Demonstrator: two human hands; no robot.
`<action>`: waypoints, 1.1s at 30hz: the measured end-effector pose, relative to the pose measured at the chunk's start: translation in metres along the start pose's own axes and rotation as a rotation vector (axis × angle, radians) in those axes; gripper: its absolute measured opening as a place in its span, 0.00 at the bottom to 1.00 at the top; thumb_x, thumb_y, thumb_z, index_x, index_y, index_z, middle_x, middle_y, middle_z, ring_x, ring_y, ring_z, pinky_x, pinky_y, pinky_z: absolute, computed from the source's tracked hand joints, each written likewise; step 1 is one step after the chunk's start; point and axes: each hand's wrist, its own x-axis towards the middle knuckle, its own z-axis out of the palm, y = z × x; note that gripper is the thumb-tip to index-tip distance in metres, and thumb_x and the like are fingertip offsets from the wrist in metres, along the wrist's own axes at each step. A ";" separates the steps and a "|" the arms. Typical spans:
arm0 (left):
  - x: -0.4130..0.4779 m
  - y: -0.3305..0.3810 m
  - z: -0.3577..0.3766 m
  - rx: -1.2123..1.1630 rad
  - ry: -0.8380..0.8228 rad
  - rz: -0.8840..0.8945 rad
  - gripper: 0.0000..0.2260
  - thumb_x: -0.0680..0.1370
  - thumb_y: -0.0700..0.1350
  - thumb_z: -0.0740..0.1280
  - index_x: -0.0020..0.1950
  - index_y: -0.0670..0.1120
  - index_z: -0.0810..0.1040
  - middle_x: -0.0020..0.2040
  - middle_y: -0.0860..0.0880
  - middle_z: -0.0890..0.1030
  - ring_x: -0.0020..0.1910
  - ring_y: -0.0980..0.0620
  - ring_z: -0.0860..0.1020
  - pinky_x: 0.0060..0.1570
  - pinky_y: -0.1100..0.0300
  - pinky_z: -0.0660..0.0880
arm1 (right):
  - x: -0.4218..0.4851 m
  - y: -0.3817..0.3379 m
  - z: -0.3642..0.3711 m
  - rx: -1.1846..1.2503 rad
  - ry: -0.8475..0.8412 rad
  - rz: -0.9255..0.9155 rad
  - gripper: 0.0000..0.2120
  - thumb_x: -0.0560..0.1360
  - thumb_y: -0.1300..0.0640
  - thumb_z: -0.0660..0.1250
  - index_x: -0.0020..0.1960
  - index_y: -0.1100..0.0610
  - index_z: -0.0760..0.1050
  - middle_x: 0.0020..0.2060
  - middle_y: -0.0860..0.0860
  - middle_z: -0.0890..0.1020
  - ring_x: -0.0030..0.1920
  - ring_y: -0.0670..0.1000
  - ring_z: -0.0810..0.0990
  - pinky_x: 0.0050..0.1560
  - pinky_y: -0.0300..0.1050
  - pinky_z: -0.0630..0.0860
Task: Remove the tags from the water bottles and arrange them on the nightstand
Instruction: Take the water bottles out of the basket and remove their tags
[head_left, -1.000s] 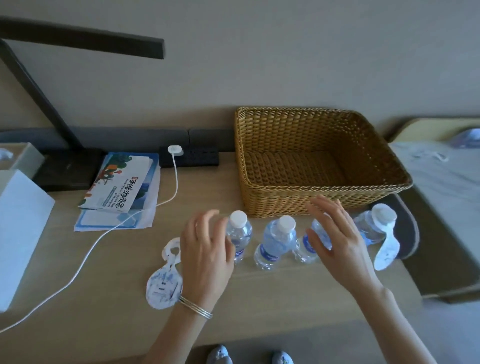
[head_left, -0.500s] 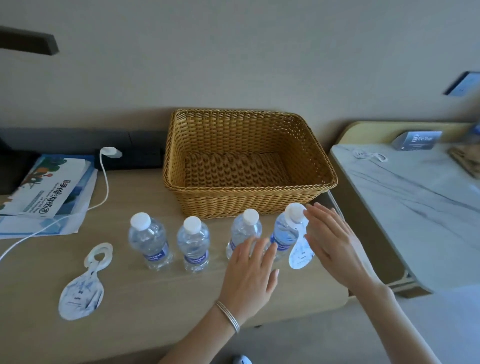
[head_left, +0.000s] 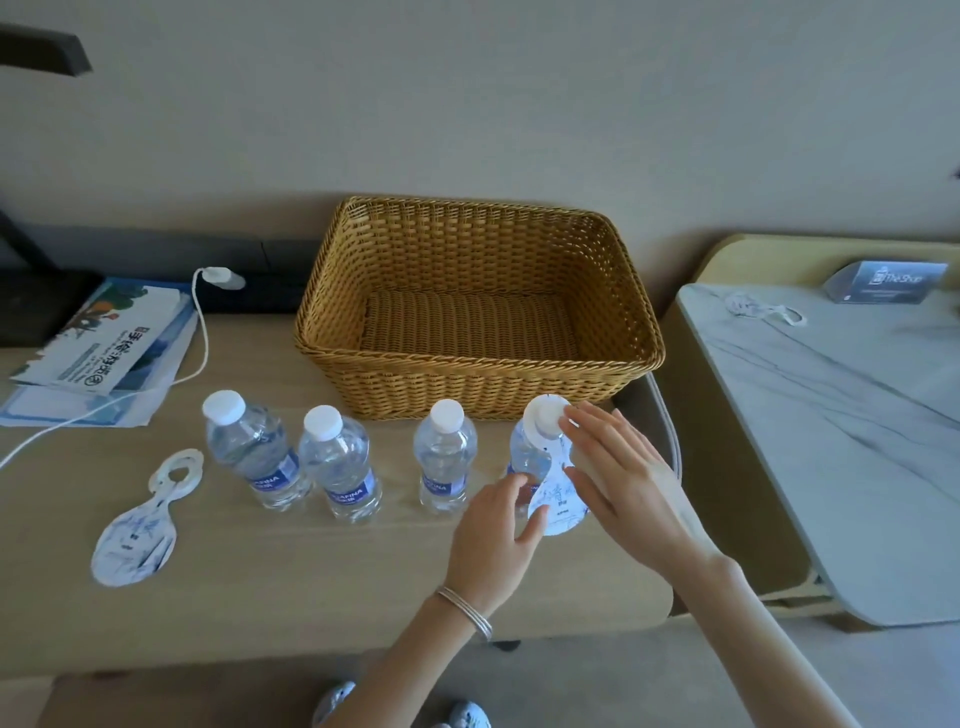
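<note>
Several small water bottles with white caps stand in a row on the wooden desk (head_left: 291, 571), in front of a basket. The rightmost bottle (head_left: 523, 457) still wears a white paper tag (head_left: 560, 506) round its neck. My left hand (head_left: 493, 535) reaches in from below, its fingertips touching the lower part of that bottle and the tag's edge. My right hand (head_left: 618, 483) is at the bottle's right side with straight fingers, the fingertips touching the cap and the tag's collar. A loose tag (head_left: 135, 535) lies flat at the left. The other bottles (head_left: 337, 462) carry no tag.
An empty wicker basket (head_left: 467, 364) stands behind the bottles. Booklets (head_left: 104, 348) and a white charger cable (head_left: 200, 332) lie at the left. To the right is a marble-topped nightstand (head_left: 857, 441) with a small card (head_left: 888, 280) and a cord on it.
The view turned right, bringing the nightstand in. My left hand moved from the left bottles to the tagged bottle's lower part. My right hand's fingertips came onto its cap.
</note>
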 end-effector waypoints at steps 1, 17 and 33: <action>0.001 0.002 0.000 -0.074 -0.008 -0.029 0.14 0.76 0.56 0.60 0.56 0.50 0.75 0.51 0.56 0.81 0.48 0.60 0.78 0.49 0.62 0.76 | -0.002 0.003 -0.001 0.008 0.002 0.001 0.22 0.79 0.49 0.54 0.68 0.58 0.69 0.67 0.53 0.72 0.70 0.51 0.66 0.70 0.52 0.61; 0.008 0.057 -0.049 -0.436 0.232 0.020 0.08 0.77 0.38 0.65 0.46 0.52 0.76 0.43 0.54 0.81 0.44 0.61 0.80 0.40 0.71 0.74 | -0.054 0.055 -0.010 -0.085 0.008 0.176 0.23 0.76 0.54 0.63 0.69 0.57 0.67 0.67 0.54 0.72 0.69 0.53 0.68 0.68 0.56 0.67; -0.030 -0.045 -0.205 -0.284 0.542 -0.152 0.10 0.75 0.35 0.67 0.47 0.51 0.76 0.44 0.56 0.81 0.44 0.59 0.79 0.40 0.72 0.73 | 0.064 -0.073 0.014 0.068 0.068 -0.174 0.21 0.76 0.49 0.61 0.66 0.57 0.71 0.66 0.53 0.73 0.68 0.52 0.68 0.68 0.49 0.64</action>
